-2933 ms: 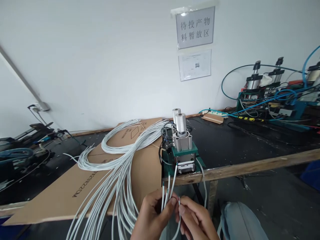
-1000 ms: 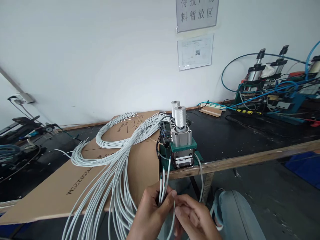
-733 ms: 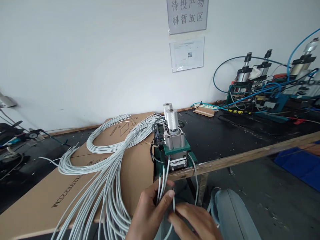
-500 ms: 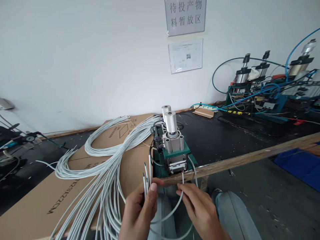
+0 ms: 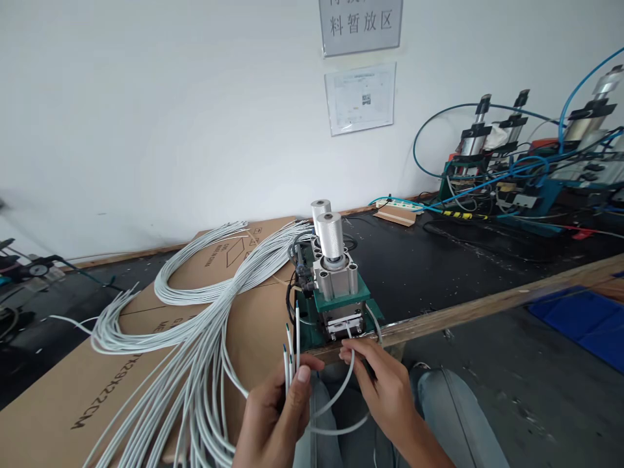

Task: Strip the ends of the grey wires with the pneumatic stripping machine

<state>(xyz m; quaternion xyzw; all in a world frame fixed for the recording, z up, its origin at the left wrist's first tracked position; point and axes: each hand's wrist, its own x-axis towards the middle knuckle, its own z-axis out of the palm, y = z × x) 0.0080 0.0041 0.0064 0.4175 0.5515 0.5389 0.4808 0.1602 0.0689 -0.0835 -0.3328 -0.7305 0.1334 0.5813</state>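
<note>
A small bunch of grey cable ends (image 5: 291, 351) was gripped upright in the left hand (image 5: 275, 416), thumb pressed against them, their stripped tips standing above the fist. A single grey cable (image 5: 344, 383) was pinched between thumb and fingertips of the right hand (image 5: 383, 390), and its end was held up at the front slot of the green pneumatic machine (image 5: 336, 292); whether the tip was inside the slot could not be told. From that pinch the cable was looped down and back toward the left hand. The machine was seated at the near edge of the black surface (image 5: 439, 273), its two silver cylinders standing upright on top. Just left of it, a flattened cardboard sheet (image 5: 146, 364) was laid out, and a large bundle of grey cables (image 5: 195, 318) was coiled across it and trailed down toward the left hand. Farther right on the surface, more pneumatic equipment with blue hoses (image 5: 511, 169) was seen, well apart from the hands.
</note>
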